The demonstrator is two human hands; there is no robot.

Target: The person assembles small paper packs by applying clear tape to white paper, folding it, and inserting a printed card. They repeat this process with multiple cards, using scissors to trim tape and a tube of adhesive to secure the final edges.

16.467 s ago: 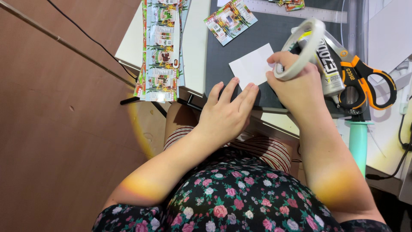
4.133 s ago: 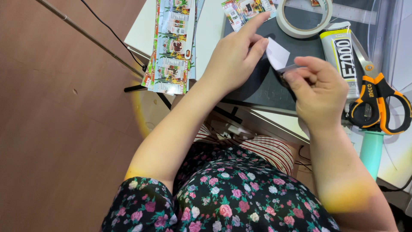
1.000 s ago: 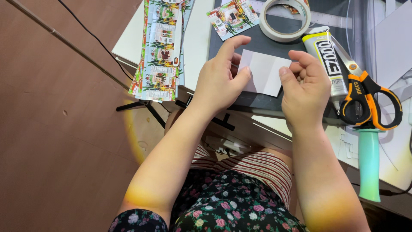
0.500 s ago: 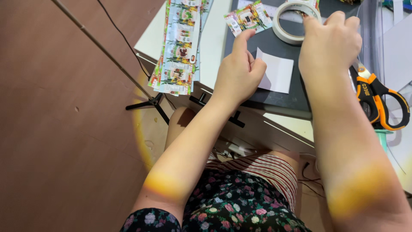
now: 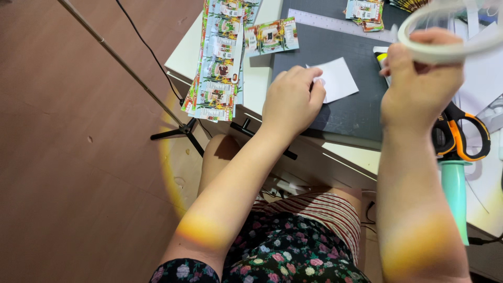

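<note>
Tape roll, a pale ring, is lifted above the dark cutting mat, gripped by the right hand with fingers curled around its rim. The left hand presses loosely bent fingertips on the small white paper lying on the mat.

The paper is a small white square lying flat on the dark mat, tilted a little, its near left edge under fingertips. The tape roll is a thin whitish ring, blurred, held up off the mat, lying nearly level.
</note>
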